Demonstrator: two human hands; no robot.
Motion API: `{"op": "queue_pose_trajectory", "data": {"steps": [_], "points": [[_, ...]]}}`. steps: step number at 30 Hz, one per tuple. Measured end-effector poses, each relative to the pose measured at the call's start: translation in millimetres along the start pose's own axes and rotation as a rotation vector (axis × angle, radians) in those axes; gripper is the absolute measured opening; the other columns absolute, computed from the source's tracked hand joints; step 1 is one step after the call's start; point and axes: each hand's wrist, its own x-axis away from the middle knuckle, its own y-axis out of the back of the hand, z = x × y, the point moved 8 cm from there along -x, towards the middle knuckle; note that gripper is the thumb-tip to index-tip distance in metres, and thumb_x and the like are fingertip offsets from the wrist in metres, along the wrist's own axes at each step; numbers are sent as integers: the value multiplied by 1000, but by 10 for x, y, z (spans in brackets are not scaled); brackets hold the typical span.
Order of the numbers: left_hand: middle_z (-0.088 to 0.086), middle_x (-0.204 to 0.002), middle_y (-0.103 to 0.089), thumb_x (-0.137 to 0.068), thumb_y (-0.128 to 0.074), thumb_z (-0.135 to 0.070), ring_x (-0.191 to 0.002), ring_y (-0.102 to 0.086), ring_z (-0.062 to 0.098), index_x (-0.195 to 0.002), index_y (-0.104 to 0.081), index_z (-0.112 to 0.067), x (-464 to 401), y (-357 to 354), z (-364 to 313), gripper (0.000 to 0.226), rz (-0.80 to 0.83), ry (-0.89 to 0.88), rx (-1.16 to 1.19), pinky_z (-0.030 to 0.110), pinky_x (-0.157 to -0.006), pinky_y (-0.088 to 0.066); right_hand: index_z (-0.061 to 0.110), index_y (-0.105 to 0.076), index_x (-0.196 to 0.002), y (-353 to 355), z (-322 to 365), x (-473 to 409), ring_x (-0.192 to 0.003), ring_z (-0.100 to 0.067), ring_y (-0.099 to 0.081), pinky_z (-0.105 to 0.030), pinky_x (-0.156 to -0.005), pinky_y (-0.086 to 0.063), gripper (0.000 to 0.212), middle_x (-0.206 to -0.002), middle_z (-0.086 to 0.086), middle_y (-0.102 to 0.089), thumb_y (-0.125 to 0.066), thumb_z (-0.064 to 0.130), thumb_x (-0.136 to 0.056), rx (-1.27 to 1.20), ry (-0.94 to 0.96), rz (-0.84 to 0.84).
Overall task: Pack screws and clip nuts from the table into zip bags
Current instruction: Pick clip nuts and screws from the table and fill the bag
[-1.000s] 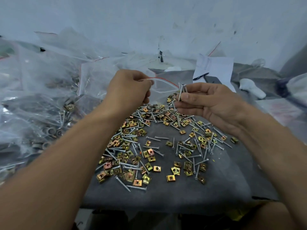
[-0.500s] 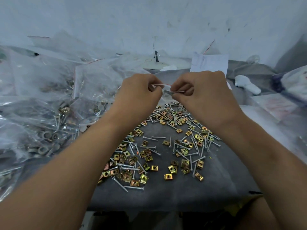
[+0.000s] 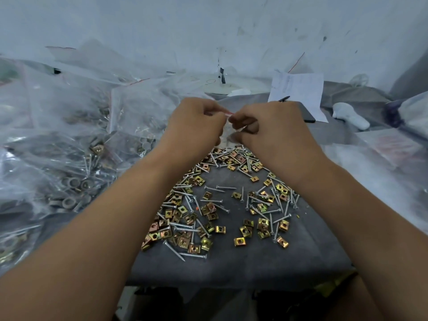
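Observation:
A small clear zip bag [image 3: 227, 126] with a red strip along its top hangs between my two hands above the far end of the pile. My left hand [image 3: 194, 126] pinches its top edge from the left, and my right hand [image 3: 268, 128] pinches it from the right with curled fingers. Most of the bag is hidden behind my hands. Below them, several silver screws [image 3: 214, 189] and gold clip nuts [image 3: 239, 240] lie scattered on the grey cloth [image 3: 231, 265].
Filled clear bags [image 3: 69, 163] of screws, washers and nuts are heaped along the left. A white paper sheet [image 3: 298, 91] and a white object [image 3: 349, 115] lie at the back right. More plastic bags [image 3: 389, 147] sit on the right.
A second ago my right hand held a bunch of screws apart from the bag. It has since come to the bag's mouth, and both hands now pinch the bag's top close together.

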Motion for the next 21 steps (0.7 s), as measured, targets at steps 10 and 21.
{"op": "queue_pose_trajectory", "data": {"steps": [10, 21], "points": [[-3, -60, -63, -100, -57, -6, -53, -61, 12, -94, -78, -15, -38, 147, 62, 24, -86, 42, 77, 31, -58, -53, 22, -73, -118, 137, 103, 3, -94, -15, -67, -34, -83, -54, 22, -104, 3, -74, -56, 27, -104, 102, 148, -141], [-5, -53, -60, -90, -58, -16, -52, -59, 18, -78, -76, -16, -82, 320, 193, 21, -236, 90, 157, 37, -63, -51, 32, -80, -100, -527, -22, 325, -87, -6, -65, -14, -72, -45, 12, -91, 15, -74, -79, 37, -89, 204, 20, 480]]}}
